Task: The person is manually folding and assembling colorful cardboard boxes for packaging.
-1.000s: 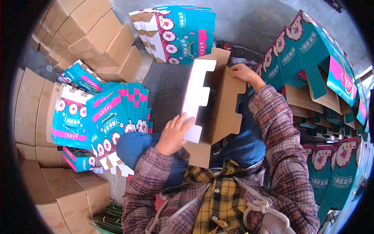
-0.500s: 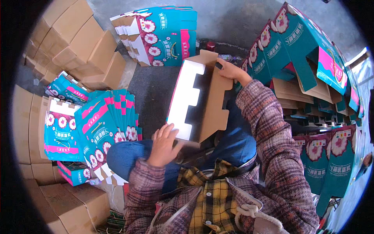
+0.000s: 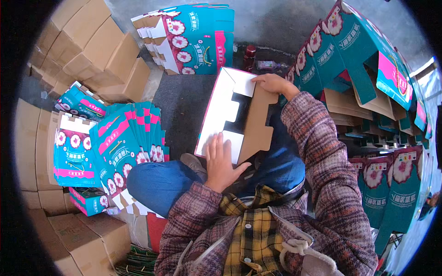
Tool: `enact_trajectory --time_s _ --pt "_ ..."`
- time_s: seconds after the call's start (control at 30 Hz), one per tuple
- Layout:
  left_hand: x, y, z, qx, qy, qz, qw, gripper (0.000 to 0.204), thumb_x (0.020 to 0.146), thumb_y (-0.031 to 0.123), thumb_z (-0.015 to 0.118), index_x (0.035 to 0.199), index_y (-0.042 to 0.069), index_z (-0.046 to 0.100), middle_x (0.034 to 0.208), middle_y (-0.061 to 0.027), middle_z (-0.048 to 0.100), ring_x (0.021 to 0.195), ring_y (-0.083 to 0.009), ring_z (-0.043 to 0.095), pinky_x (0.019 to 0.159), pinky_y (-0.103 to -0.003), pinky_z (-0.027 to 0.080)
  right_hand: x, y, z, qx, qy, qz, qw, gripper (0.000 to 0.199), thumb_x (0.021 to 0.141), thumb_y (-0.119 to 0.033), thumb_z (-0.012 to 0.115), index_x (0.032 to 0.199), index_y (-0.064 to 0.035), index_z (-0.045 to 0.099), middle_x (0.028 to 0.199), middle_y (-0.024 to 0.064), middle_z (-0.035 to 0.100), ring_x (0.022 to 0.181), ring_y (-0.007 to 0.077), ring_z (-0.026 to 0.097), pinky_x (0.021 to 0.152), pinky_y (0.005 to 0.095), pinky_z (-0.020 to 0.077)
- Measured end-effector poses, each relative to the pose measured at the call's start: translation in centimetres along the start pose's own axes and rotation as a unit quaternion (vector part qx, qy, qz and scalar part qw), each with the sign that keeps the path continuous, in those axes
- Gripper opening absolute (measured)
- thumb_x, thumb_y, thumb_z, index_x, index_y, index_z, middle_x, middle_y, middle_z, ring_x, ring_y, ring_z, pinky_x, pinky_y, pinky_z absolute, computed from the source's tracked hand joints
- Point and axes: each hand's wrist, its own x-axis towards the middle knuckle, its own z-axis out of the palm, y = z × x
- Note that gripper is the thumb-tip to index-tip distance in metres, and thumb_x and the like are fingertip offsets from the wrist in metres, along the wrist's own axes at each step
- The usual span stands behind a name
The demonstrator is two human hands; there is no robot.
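One carton sits open between my two hands, just above my lap, one notched white side to the left and one notched brown side to the right. My left hand lies with its fingers loose and spread over the white flap at the near end, clenched on nothing; my right hand has its fingers at the far corner, one of them on the white flap, and I cannot tell whether they grasp it. Just beyond stand one red-capped container and, lying beside it, one clear bottle. Farther off is one upright bundle of teal cartons. To my left, one fan of flat cartons overlaps too much to count, as do the brown boxes behind it.
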Motion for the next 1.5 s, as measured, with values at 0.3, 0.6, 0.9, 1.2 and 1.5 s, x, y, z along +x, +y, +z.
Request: enact_trajectory --time_s 0.3,0.6,0.9,1.2,1.5 --pt "0.3 -1.1 1.9 0.099 0.013 0.027 0.995 0.035 0.076 0.005 0.051 0.110 -0.003 0.056 0.118 -0.0197 0.054 0.116 -0.0349 0.048 0.100 -0.048 0.035 2.4 1.4 2.7 -0.033 0.022 -0.056 0.998 0.034 0.078 -0.025 0.054 0.105 -0.0081 0.067 0.106 0.0177 0.065 0.101 0.0331 0.062 0.087 0.0417 0.0487" --pt "-0.8 -11.9 -1.0 -0.039 -0.045 -0.050 0.997 0.037 0.094 0.021 0.042 0.108 -0.011 0.054 0.115 -0.0286 0.055 0.111 -0.0417 0.049 0.097 -0.046 0.036 -1.1 -1.9 -0.7 0.227 -0.064 0.117 0.965 0.088 0.086 -0.076 0.025 0.065 0.0032 0.058 0.057 0.0110 0.051 0.048 0.0214 0.045 0.047 0.0372 0.0369" --pt "1.0 -10.3 0.4 -0.137 0.145 -0.190 0.961 0.036 0.098 0.022 0.044 0.113 -0.010 0.049 0.105 -0.0296 0.055 0.097 -0.0418 0.052 0.085 -0.044 0.039 -1.4 -4.3 0.0 -0.082 0.043 0.024 0.995 0.074 0.092 -0.062 0.024 0.102 -0.0043 0.069 0.103 0.0214 0.064 0.099 0.0369 0.059 0.090 0.0452 0.0438" --pt "-0.1 -10.6 0.9 -0.129 0.164 -0.182 0.961 0.030 0.089 0.021 0.058 0.090 -0.009 0.053 0.087 -0.0274 0.056 0.084 -0.0421 0.053 0.076 -0.048 0.040 0.9 -1.5 1.2 0.034 -0.027 -0.174 0.984 0.060 0.087 -0.048 0.048 0.116 0.0028 0.059 0.125 0.0242 0.055 0.113 0.0395 0.053 0.096 0.0440 0.0411" --pt "1.3 -7.7 0.9 -0.162 0.295 -0.211 0.918 0.058 0.085 0.011 0.059 0.136 -0.005 0.037 0.129 -0.0277 0.046 0.118 -0.0391 0.045 0.100 -0.042 0.035 0.7 -5.4 2.1 0.038 0.112 -0.059 0.991 0.053 0.082 -0.049 0.062 0.102 -0.0007 0.065 0.092 0.0194 0.066 0.088 0.0338 0.063 0.078 0.0414 0.0485"
